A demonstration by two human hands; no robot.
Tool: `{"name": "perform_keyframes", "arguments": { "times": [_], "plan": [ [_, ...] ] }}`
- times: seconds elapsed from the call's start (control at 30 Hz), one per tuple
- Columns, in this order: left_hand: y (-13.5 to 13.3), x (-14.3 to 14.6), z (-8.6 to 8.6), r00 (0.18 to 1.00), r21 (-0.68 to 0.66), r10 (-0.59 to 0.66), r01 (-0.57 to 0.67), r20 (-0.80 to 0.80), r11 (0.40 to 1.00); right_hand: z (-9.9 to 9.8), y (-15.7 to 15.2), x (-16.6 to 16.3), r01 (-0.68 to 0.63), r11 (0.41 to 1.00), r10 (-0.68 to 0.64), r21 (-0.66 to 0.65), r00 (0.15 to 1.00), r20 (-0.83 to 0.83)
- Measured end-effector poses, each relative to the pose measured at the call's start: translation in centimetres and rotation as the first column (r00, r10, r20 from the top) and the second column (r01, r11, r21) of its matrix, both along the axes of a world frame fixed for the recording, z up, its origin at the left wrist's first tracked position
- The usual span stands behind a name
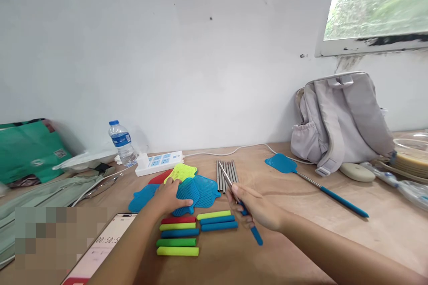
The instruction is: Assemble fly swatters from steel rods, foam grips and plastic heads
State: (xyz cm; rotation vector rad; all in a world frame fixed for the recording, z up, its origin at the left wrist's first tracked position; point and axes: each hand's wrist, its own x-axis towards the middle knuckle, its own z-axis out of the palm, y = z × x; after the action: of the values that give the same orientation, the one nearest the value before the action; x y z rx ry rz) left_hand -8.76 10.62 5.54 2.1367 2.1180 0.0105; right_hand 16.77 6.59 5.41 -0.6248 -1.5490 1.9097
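My left hand grips a blue mesh swatter head at the top of a pile of blue, yellow and red heads on the wooden table. My right hand pinches a metal rod with a blue handle, its thin tip pointing up-left toward the heads. Several bare metal rods lie side by side just behind. Several loose grips in red, yellow, blue and green lie in rows in front of my hands.
An assembled blue swatter lies to the right. A grey backpack leans on the wall, with a power strip and water bottle at the back left. A phone showing a timer lies near left, a green bag far left.
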Motion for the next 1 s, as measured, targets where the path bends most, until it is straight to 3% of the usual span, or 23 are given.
{"name": "perform_keyframes", "arguments": {
  "times": [0.1,0.17,0.23,0.33,0.4,0.47,0.57,0.63,0.73,0.83,1.0],
  "plan": [
    [0.2,-0.2,-0.1,0.999,0.026,0.002,-0.004,0.046,1.000,1.5,0.3,0.8,0.054,0.998,-0.055,0.012,0.986,0.160],
    [0.3,-0.4,0.2,0.996,0.047,0.005,-0.009,0.091,0.999,2.3,0.4,1.5,0.103,0.978,-0.158,0.183,0.934,0.320],
    [0.3,-0.9,1.2,0.990,0.068,-0.007,-0.002,0.140,0.998,3.1,0.3,2.1,0.084,0.877,-0.319,0.473,0.838,0.442],
    [-0.4,-1.8,3.6,0.916,0.087,-0.028,-0.007,0.400,0.996,4.3,0.0,2.9,-0.092,0.637,-0.500,0.766,0.706,0.501],
    [-1.3,-2.0,5.4,0.745,0.078,0.016,-0.091,0.667,0.993,5.2,-0.3,3.3,-0.174,0.542,-0.559,0.822,0.655,0.508],
    [-2.5,-1.6,7.1,0.480,0.048,0.049,-0.186,0.876,0.981,6.0,-0.6,3.7,-0.208,0.470,-0.615,0.858,0.620,0.487],
    [-4.4,0.2,9.0,0.122,0.000,0.030,-0.236,0.992,0.972,7.0,-0.9,4.2,-0.218,0.363,-0.692,0.906,0.588,0.419],
    [-5.7,1.8,10.0,0.011,0.005,-0.003,-0.220,1.000,0.975,7.3,-1.1,4.6,-0.185,0.280,-0.737,0.942,0.587,0.334],
    [-7.0,3.7,10.8,-0.041,-0.005,-0.002,-0.177,0.999,0.984,7.7,-1.6,5.0,-0.118,0.170,-0.774,0.978,0.598,0.207],
    [-7.3,4.1,10.6,-0.065,-0.053,0.044,-0.143,0.997,0.988,7.9,-2.1,5.1,-0.114,0.104,-0.780,0.988,0.607,0.152],
    [-6.8,3.8,9.6,-0.072,-0.111,0.105,-0.086,0.992,0.990,8.1,-2.2,5.1,-0.138,0.097,-0.781,0.986,0.603,0.162]
  ]
}}
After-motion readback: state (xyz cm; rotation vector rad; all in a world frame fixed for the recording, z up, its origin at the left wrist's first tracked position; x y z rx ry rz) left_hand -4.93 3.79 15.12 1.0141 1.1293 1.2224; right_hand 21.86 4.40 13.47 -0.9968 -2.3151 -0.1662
